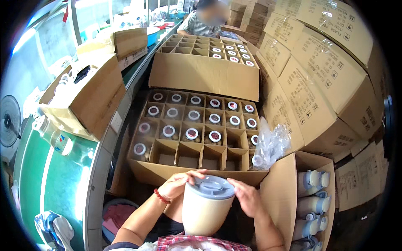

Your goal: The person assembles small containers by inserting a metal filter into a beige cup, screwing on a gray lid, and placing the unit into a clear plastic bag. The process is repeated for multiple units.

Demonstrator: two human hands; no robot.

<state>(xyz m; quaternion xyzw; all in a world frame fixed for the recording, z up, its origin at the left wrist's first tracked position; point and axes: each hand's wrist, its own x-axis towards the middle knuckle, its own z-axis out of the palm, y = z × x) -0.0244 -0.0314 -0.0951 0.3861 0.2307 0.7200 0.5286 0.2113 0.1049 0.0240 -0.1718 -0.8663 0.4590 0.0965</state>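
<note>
Close to my body stands an upright cream canister (205, 215) with a blue-grey lid (212, 187) seated on its top. My left hand (184, 183), with a red bracelet at the wrist, grips the lid's left side, its fingers reaching over the edge. My right hand (247, 197) presses against the lid's right edge, so the canister is held between both palms. Just beyond it, a divided carton (167, 169) holds several jars with pale lids, such as one jar lid (215, 136). Several cells in its near rows hold no jar.
At right, an open carton (278, 180) holds blue-grey pitchers (310, 180); a clear plastic bag (270, 144) lies above it. Stacked cartons (310, 88) line the right side. A green conveyor table (63, 180) runs along the left. Another person (203, 23) sits beyond the far carton (205, 75).
</note>
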